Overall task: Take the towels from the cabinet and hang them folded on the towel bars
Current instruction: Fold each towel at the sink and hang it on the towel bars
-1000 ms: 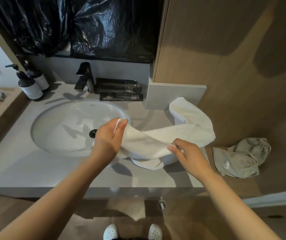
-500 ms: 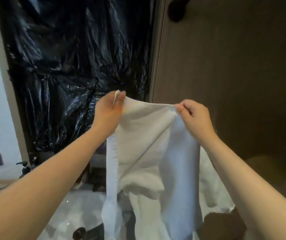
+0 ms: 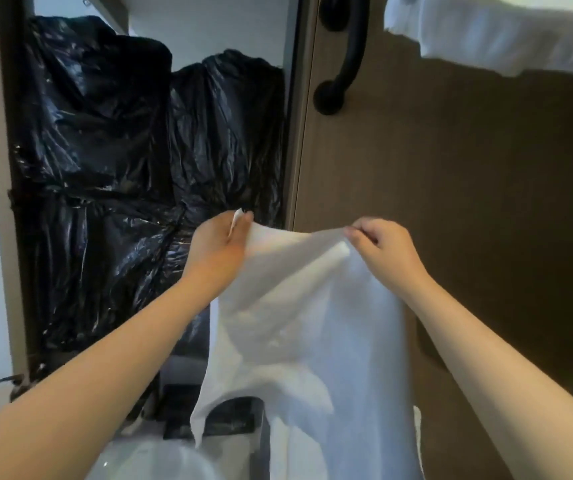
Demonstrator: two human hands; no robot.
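Raised high since a second ago, the white towel is hanging with its long axis vertical, the lower end pointing down beside the sink. The left hand and right hand are each pinching a top corner in a tight grip. Behind them, black plastic is hanging.

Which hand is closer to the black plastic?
Left. The left hand sits right in front of the black plastic; the right hand is off to its right, before the brown panel. Both hold the towel.
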